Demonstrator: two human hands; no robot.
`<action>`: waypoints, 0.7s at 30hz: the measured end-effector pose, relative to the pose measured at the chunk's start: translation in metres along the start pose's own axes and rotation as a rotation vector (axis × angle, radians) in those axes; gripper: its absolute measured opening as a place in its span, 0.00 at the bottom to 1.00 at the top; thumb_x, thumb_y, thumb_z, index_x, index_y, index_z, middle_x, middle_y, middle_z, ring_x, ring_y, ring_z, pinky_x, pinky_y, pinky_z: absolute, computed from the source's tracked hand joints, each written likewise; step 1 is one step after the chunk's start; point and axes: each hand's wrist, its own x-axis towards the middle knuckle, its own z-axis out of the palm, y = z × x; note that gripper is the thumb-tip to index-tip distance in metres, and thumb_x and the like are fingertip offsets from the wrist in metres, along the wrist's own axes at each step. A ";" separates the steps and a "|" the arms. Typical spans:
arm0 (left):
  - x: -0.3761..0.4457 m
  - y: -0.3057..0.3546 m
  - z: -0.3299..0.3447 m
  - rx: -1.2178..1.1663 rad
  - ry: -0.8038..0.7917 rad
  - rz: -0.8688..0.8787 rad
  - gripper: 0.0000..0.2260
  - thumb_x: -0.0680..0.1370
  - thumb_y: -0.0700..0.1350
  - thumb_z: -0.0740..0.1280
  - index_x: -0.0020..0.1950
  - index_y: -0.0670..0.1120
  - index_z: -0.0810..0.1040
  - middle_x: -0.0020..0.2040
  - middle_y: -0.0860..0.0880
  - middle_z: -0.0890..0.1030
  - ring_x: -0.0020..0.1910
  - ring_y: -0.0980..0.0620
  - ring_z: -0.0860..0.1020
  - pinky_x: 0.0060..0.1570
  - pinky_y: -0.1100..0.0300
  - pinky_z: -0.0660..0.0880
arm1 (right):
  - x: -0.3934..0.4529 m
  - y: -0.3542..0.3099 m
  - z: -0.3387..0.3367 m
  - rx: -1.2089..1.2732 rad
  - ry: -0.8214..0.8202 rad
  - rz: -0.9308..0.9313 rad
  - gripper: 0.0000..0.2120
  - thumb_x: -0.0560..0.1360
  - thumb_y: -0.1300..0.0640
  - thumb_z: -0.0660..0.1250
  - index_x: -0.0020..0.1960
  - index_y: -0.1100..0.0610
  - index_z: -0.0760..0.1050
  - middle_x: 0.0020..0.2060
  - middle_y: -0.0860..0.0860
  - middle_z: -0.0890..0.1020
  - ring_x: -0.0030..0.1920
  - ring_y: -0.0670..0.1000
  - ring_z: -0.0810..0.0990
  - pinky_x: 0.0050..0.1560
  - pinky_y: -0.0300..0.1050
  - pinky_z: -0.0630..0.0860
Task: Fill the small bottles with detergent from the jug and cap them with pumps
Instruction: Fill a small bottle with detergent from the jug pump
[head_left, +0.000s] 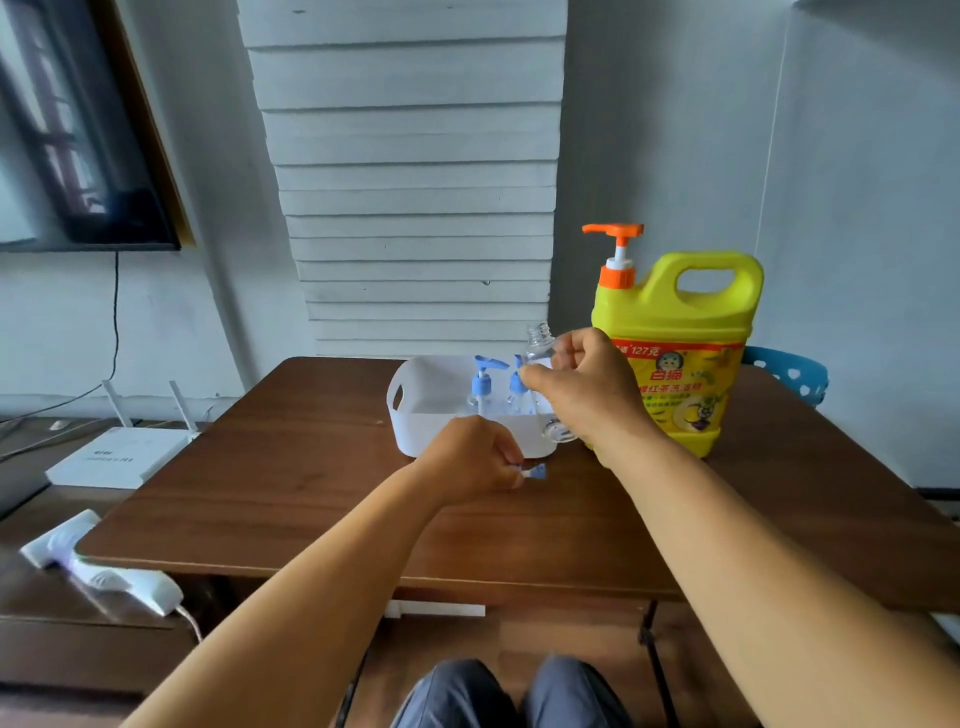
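A person sits at a dark brown wooden surface (291, 493), both forearms stretched forward over it. The right hand (587, 389) is curled round a small clear plastic bottle (539, 345), held tilted above the surface with its uncapped threaded neck uppermost and its base showing below the palm. The left hand (470, 457) rests low on the surface, fingers curled, pinching a small blue and white pump cap (535, 472) whose blue end projects to the right of the fingertips.

Just behind the left hand stands a white translucent plastic basket (415, 395) with a cut-out handle. Inside it stand two more clear bottles fitted with blue pumps (483, 382), upright, the right one partly hidden by the right hand.

A large yellow plastic detergent jug (680, 322) with an orange pump top (615, 249) stands upright just beside the basket on its right, behind the right hand.

A white router (119, 452) lies on a low cabinet to the left. A white power strip (104, 577) lies nearer. A blue chair back (789, 371) shows behind the jug.
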 end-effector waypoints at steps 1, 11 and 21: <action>0.000 -0.002 0.003 0.011 -0.001 -0.008 0.07 0.70 0.43 0.72 0.48 0.46 0.83 0.46 0.48 0.82 0.48 0.52 0.79 0.45 0.65 0.72 | -0.002 0.000 0.000 -0.002 -0.011 0.004 0.15 0.66 0.53 0.71 0.49 0.54 0.69 0.35 0.46 0.70 0.37 0.49 0.71 0.43 0.51 0.73; 0.000 0.006 -0.013 -0.226 0.223 0.026 0.13 0.76 0.41 0.67 0.60 0.45 0.78 0.54 0.48 0.82 0.53 0.53 0.79 0.50 0.67 0.71 | -0.006 0.006 0.001 0.011 -0.057 0.046 0.13 0.68 0.57 0.69 0.49 0.56 0.69 0.40 0.50 0.72 0.39 0.50 0.72 0.35 0.43 0.70; 0.012 0.050 -0.041 -0.316 0.398 0.140 0.07 0.74 0.44 0.69 0.51 0.48 0.79 0.47 0.49 0.83 0.48 0.52 0.79 0.44 0.66 0.73 | 0.008 -0.013 0.003 0.067 -0.004 -0.056 0.20 0.73 0.41 0.62 0.51 0.59 0.74 0.46 0.52 0.80 0.46 0.51 0.77 0.37 0.41 0.71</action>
